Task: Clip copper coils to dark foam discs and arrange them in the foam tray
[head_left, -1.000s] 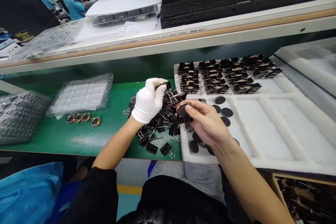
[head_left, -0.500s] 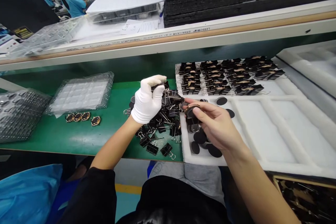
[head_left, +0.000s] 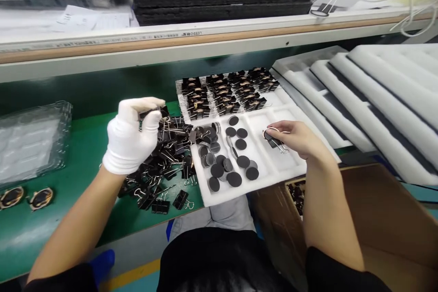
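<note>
My left hand, in a white glove, hovers at the heap of black binder clips. Its thumb and fingers are bent around a black binder clip, partly hidden by the glove. My bare right hand pinches a round, gold-rimmed piece like a watch case with a black binder clip on it, wire handles pointing down. That hand is over a compartment of the white foam tray. Loose black discs lie in the tray's left part.
Rows of clipped pieces fill the back of the tray. More foam trays lean in a stack at right. Gold-rimmed round pieces and clear plastic trays lie on the left. A shelf edge crosses above the bench.
The view has turned to the right. My right hand has carried the clipped piece from beside the clip heap rightward over the tray. My left hand keeps its bent-finger pose at the heap.
</note>
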Tool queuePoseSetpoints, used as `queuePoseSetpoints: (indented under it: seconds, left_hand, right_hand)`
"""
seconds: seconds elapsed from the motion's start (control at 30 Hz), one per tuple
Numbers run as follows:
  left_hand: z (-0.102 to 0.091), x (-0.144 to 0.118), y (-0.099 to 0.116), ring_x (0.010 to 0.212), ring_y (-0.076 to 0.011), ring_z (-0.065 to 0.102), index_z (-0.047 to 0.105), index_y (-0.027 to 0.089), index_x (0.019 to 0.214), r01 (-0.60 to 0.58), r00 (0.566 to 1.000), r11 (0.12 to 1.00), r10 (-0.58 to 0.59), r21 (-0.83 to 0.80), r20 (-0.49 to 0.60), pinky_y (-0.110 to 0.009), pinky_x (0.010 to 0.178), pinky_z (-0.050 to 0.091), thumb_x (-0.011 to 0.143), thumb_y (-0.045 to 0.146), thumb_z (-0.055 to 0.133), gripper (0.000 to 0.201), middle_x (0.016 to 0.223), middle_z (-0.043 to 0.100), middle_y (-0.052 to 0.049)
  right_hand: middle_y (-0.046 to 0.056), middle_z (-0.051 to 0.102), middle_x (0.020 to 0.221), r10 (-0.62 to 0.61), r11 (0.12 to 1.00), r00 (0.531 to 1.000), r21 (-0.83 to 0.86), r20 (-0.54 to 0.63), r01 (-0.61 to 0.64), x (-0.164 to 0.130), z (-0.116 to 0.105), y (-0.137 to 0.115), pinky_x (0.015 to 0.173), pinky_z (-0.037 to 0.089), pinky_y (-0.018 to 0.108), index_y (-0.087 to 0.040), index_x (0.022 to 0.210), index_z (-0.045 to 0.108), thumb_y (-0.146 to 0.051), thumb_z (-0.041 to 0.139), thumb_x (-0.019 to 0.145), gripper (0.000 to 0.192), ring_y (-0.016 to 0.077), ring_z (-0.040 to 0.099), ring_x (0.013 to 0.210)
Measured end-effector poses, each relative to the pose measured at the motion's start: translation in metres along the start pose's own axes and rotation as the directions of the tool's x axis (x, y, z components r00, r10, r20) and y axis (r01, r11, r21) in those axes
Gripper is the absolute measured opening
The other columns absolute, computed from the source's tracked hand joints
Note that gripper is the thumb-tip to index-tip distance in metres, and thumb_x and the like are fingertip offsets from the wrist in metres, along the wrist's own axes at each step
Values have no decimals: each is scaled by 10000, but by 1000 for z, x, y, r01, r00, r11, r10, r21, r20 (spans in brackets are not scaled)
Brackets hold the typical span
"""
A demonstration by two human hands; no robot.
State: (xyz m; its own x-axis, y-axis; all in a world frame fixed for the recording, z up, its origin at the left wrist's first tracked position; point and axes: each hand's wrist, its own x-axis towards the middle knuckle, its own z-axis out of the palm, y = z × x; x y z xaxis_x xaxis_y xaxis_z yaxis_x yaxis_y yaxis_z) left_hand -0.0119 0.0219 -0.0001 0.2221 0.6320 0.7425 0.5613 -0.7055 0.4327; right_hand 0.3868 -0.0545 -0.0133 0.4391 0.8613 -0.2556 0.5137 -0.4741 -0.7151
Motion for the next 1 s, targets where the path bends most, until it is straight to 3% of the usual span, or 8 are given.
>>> queuePoseSetpoints:
  seconds: [0.17, 0.23, 0.3, 0.4, 0.47, 0.63, 0.8, 1.0]
  left_hand:
    - [2, 0, 11, 1049, -192, 751, 558, 249, 1131, 35, 999, 998, -37, 55, 18, -353, 893, 614, 1031, 377, 547, 163, 1144, 759, -51]
    - [3, 0, 16, 1026, -187, 756, 551, 232, 1132, 49, 998, 997, -51, 65, 31, -344, 871, 618, 1038, 383, 533, 179, 1122, 762, -58]
    - [5, 0, 18, 1036, -187, 755, 529, 227, 1124, 51, 998, 998, -53, 47, 29, -346, 862, 623, 1045, 389, 515, 180, 1138, 760, -73]
    - [9, -5, 21, 1088, -192, 746, 486, 238, 1115, 49, 999, 999, -49, 19, 17, -349, 851, 627, 1054, 396, 497, 170, 1220, 745, -97]
    - [11, -9, 23, 1085, -192, 749, 472, 239, 1121, 69, 998, 998, -69, 17, 8, -349, 854, 627, 1056, 403, 497, 178, 1221, 745, -100]
    - [5, -7, 24, 1035, -178, 754, 492, 234, 1218, 138, 990, 985, -132, -106, 57, -352, 905, 629, 1052, 438, 496, 263, 1123, 745, -81]
    - [-22, 15, 14, 1293, -238, 650, 634, 274, 1280, 80, 906, 973, 20, -218, 422, -404, 1070, 577, 1023, 424, 537, 313, 1357, 674, -105]
    - [-32, 19, 4, 1026, -177, 699, 642, 221, 1192, 6, 845, 977, 109, -212, 523, -321, 908, 590, 937, 227, 639, 256, 1226, 710, -75]
  right_hand:
    - [145, 761, 871, 15, 979, 1000, -202, 13, -12, 5, 3, 23, 562, 533, 339, -159, 979, 738, -470, 728, 826, 347, 251, 691, 728]
    - [203, 753, 997, -119, 934, 990, -346, -71, 88, -8, 12, 16, 695, 590, 446, -141, 1150, 716, -494, 723, 843, 468, 337, 717, 868]
    - [264, 668, 1271, -404, 864, 899, -392, -169, 315, -29, 33, -4, 901, 568, 582, -137, 1334, 646, -492, 749, 849, 610, 444, 656, 1150]
    - [193, 562, 1493, -602, 798, 798, 12, -30, 603, -64, 81, -51, 984, 588, 544, -270, 1550, 460, -500, 737, 898, 745, 397, 607, 1297]
    - [171, 505, 1560, -622, 757, 773, 351, 127, 552, -81, 115, -81, 868, 658, 452, -309, 1598, 368, -502, 782, 862, 866, 336, 662, 1230]
    - [100, 722, 1232, -583, 710, 792, 588, 182, 387, -85, 153, -118, 727, 651, 342, -230, 1169, 707, -377, 786, 850, 360, 218, 724, 932]
    - [28, 752, 929, -594, 712, 788, 562, 163, 420, -67, 151, -117, 515, 503, 279, -240, 1026, 752, -344, 727, 893, 171, 126, 599, 618]
    - [66, 729, 1090, -670, 697, 733, 438, 118, 567, -65, 152, -114, 618, 530, 295, -241, 1014, 783, -279, 702, 892, 152, 210, 686, 939]
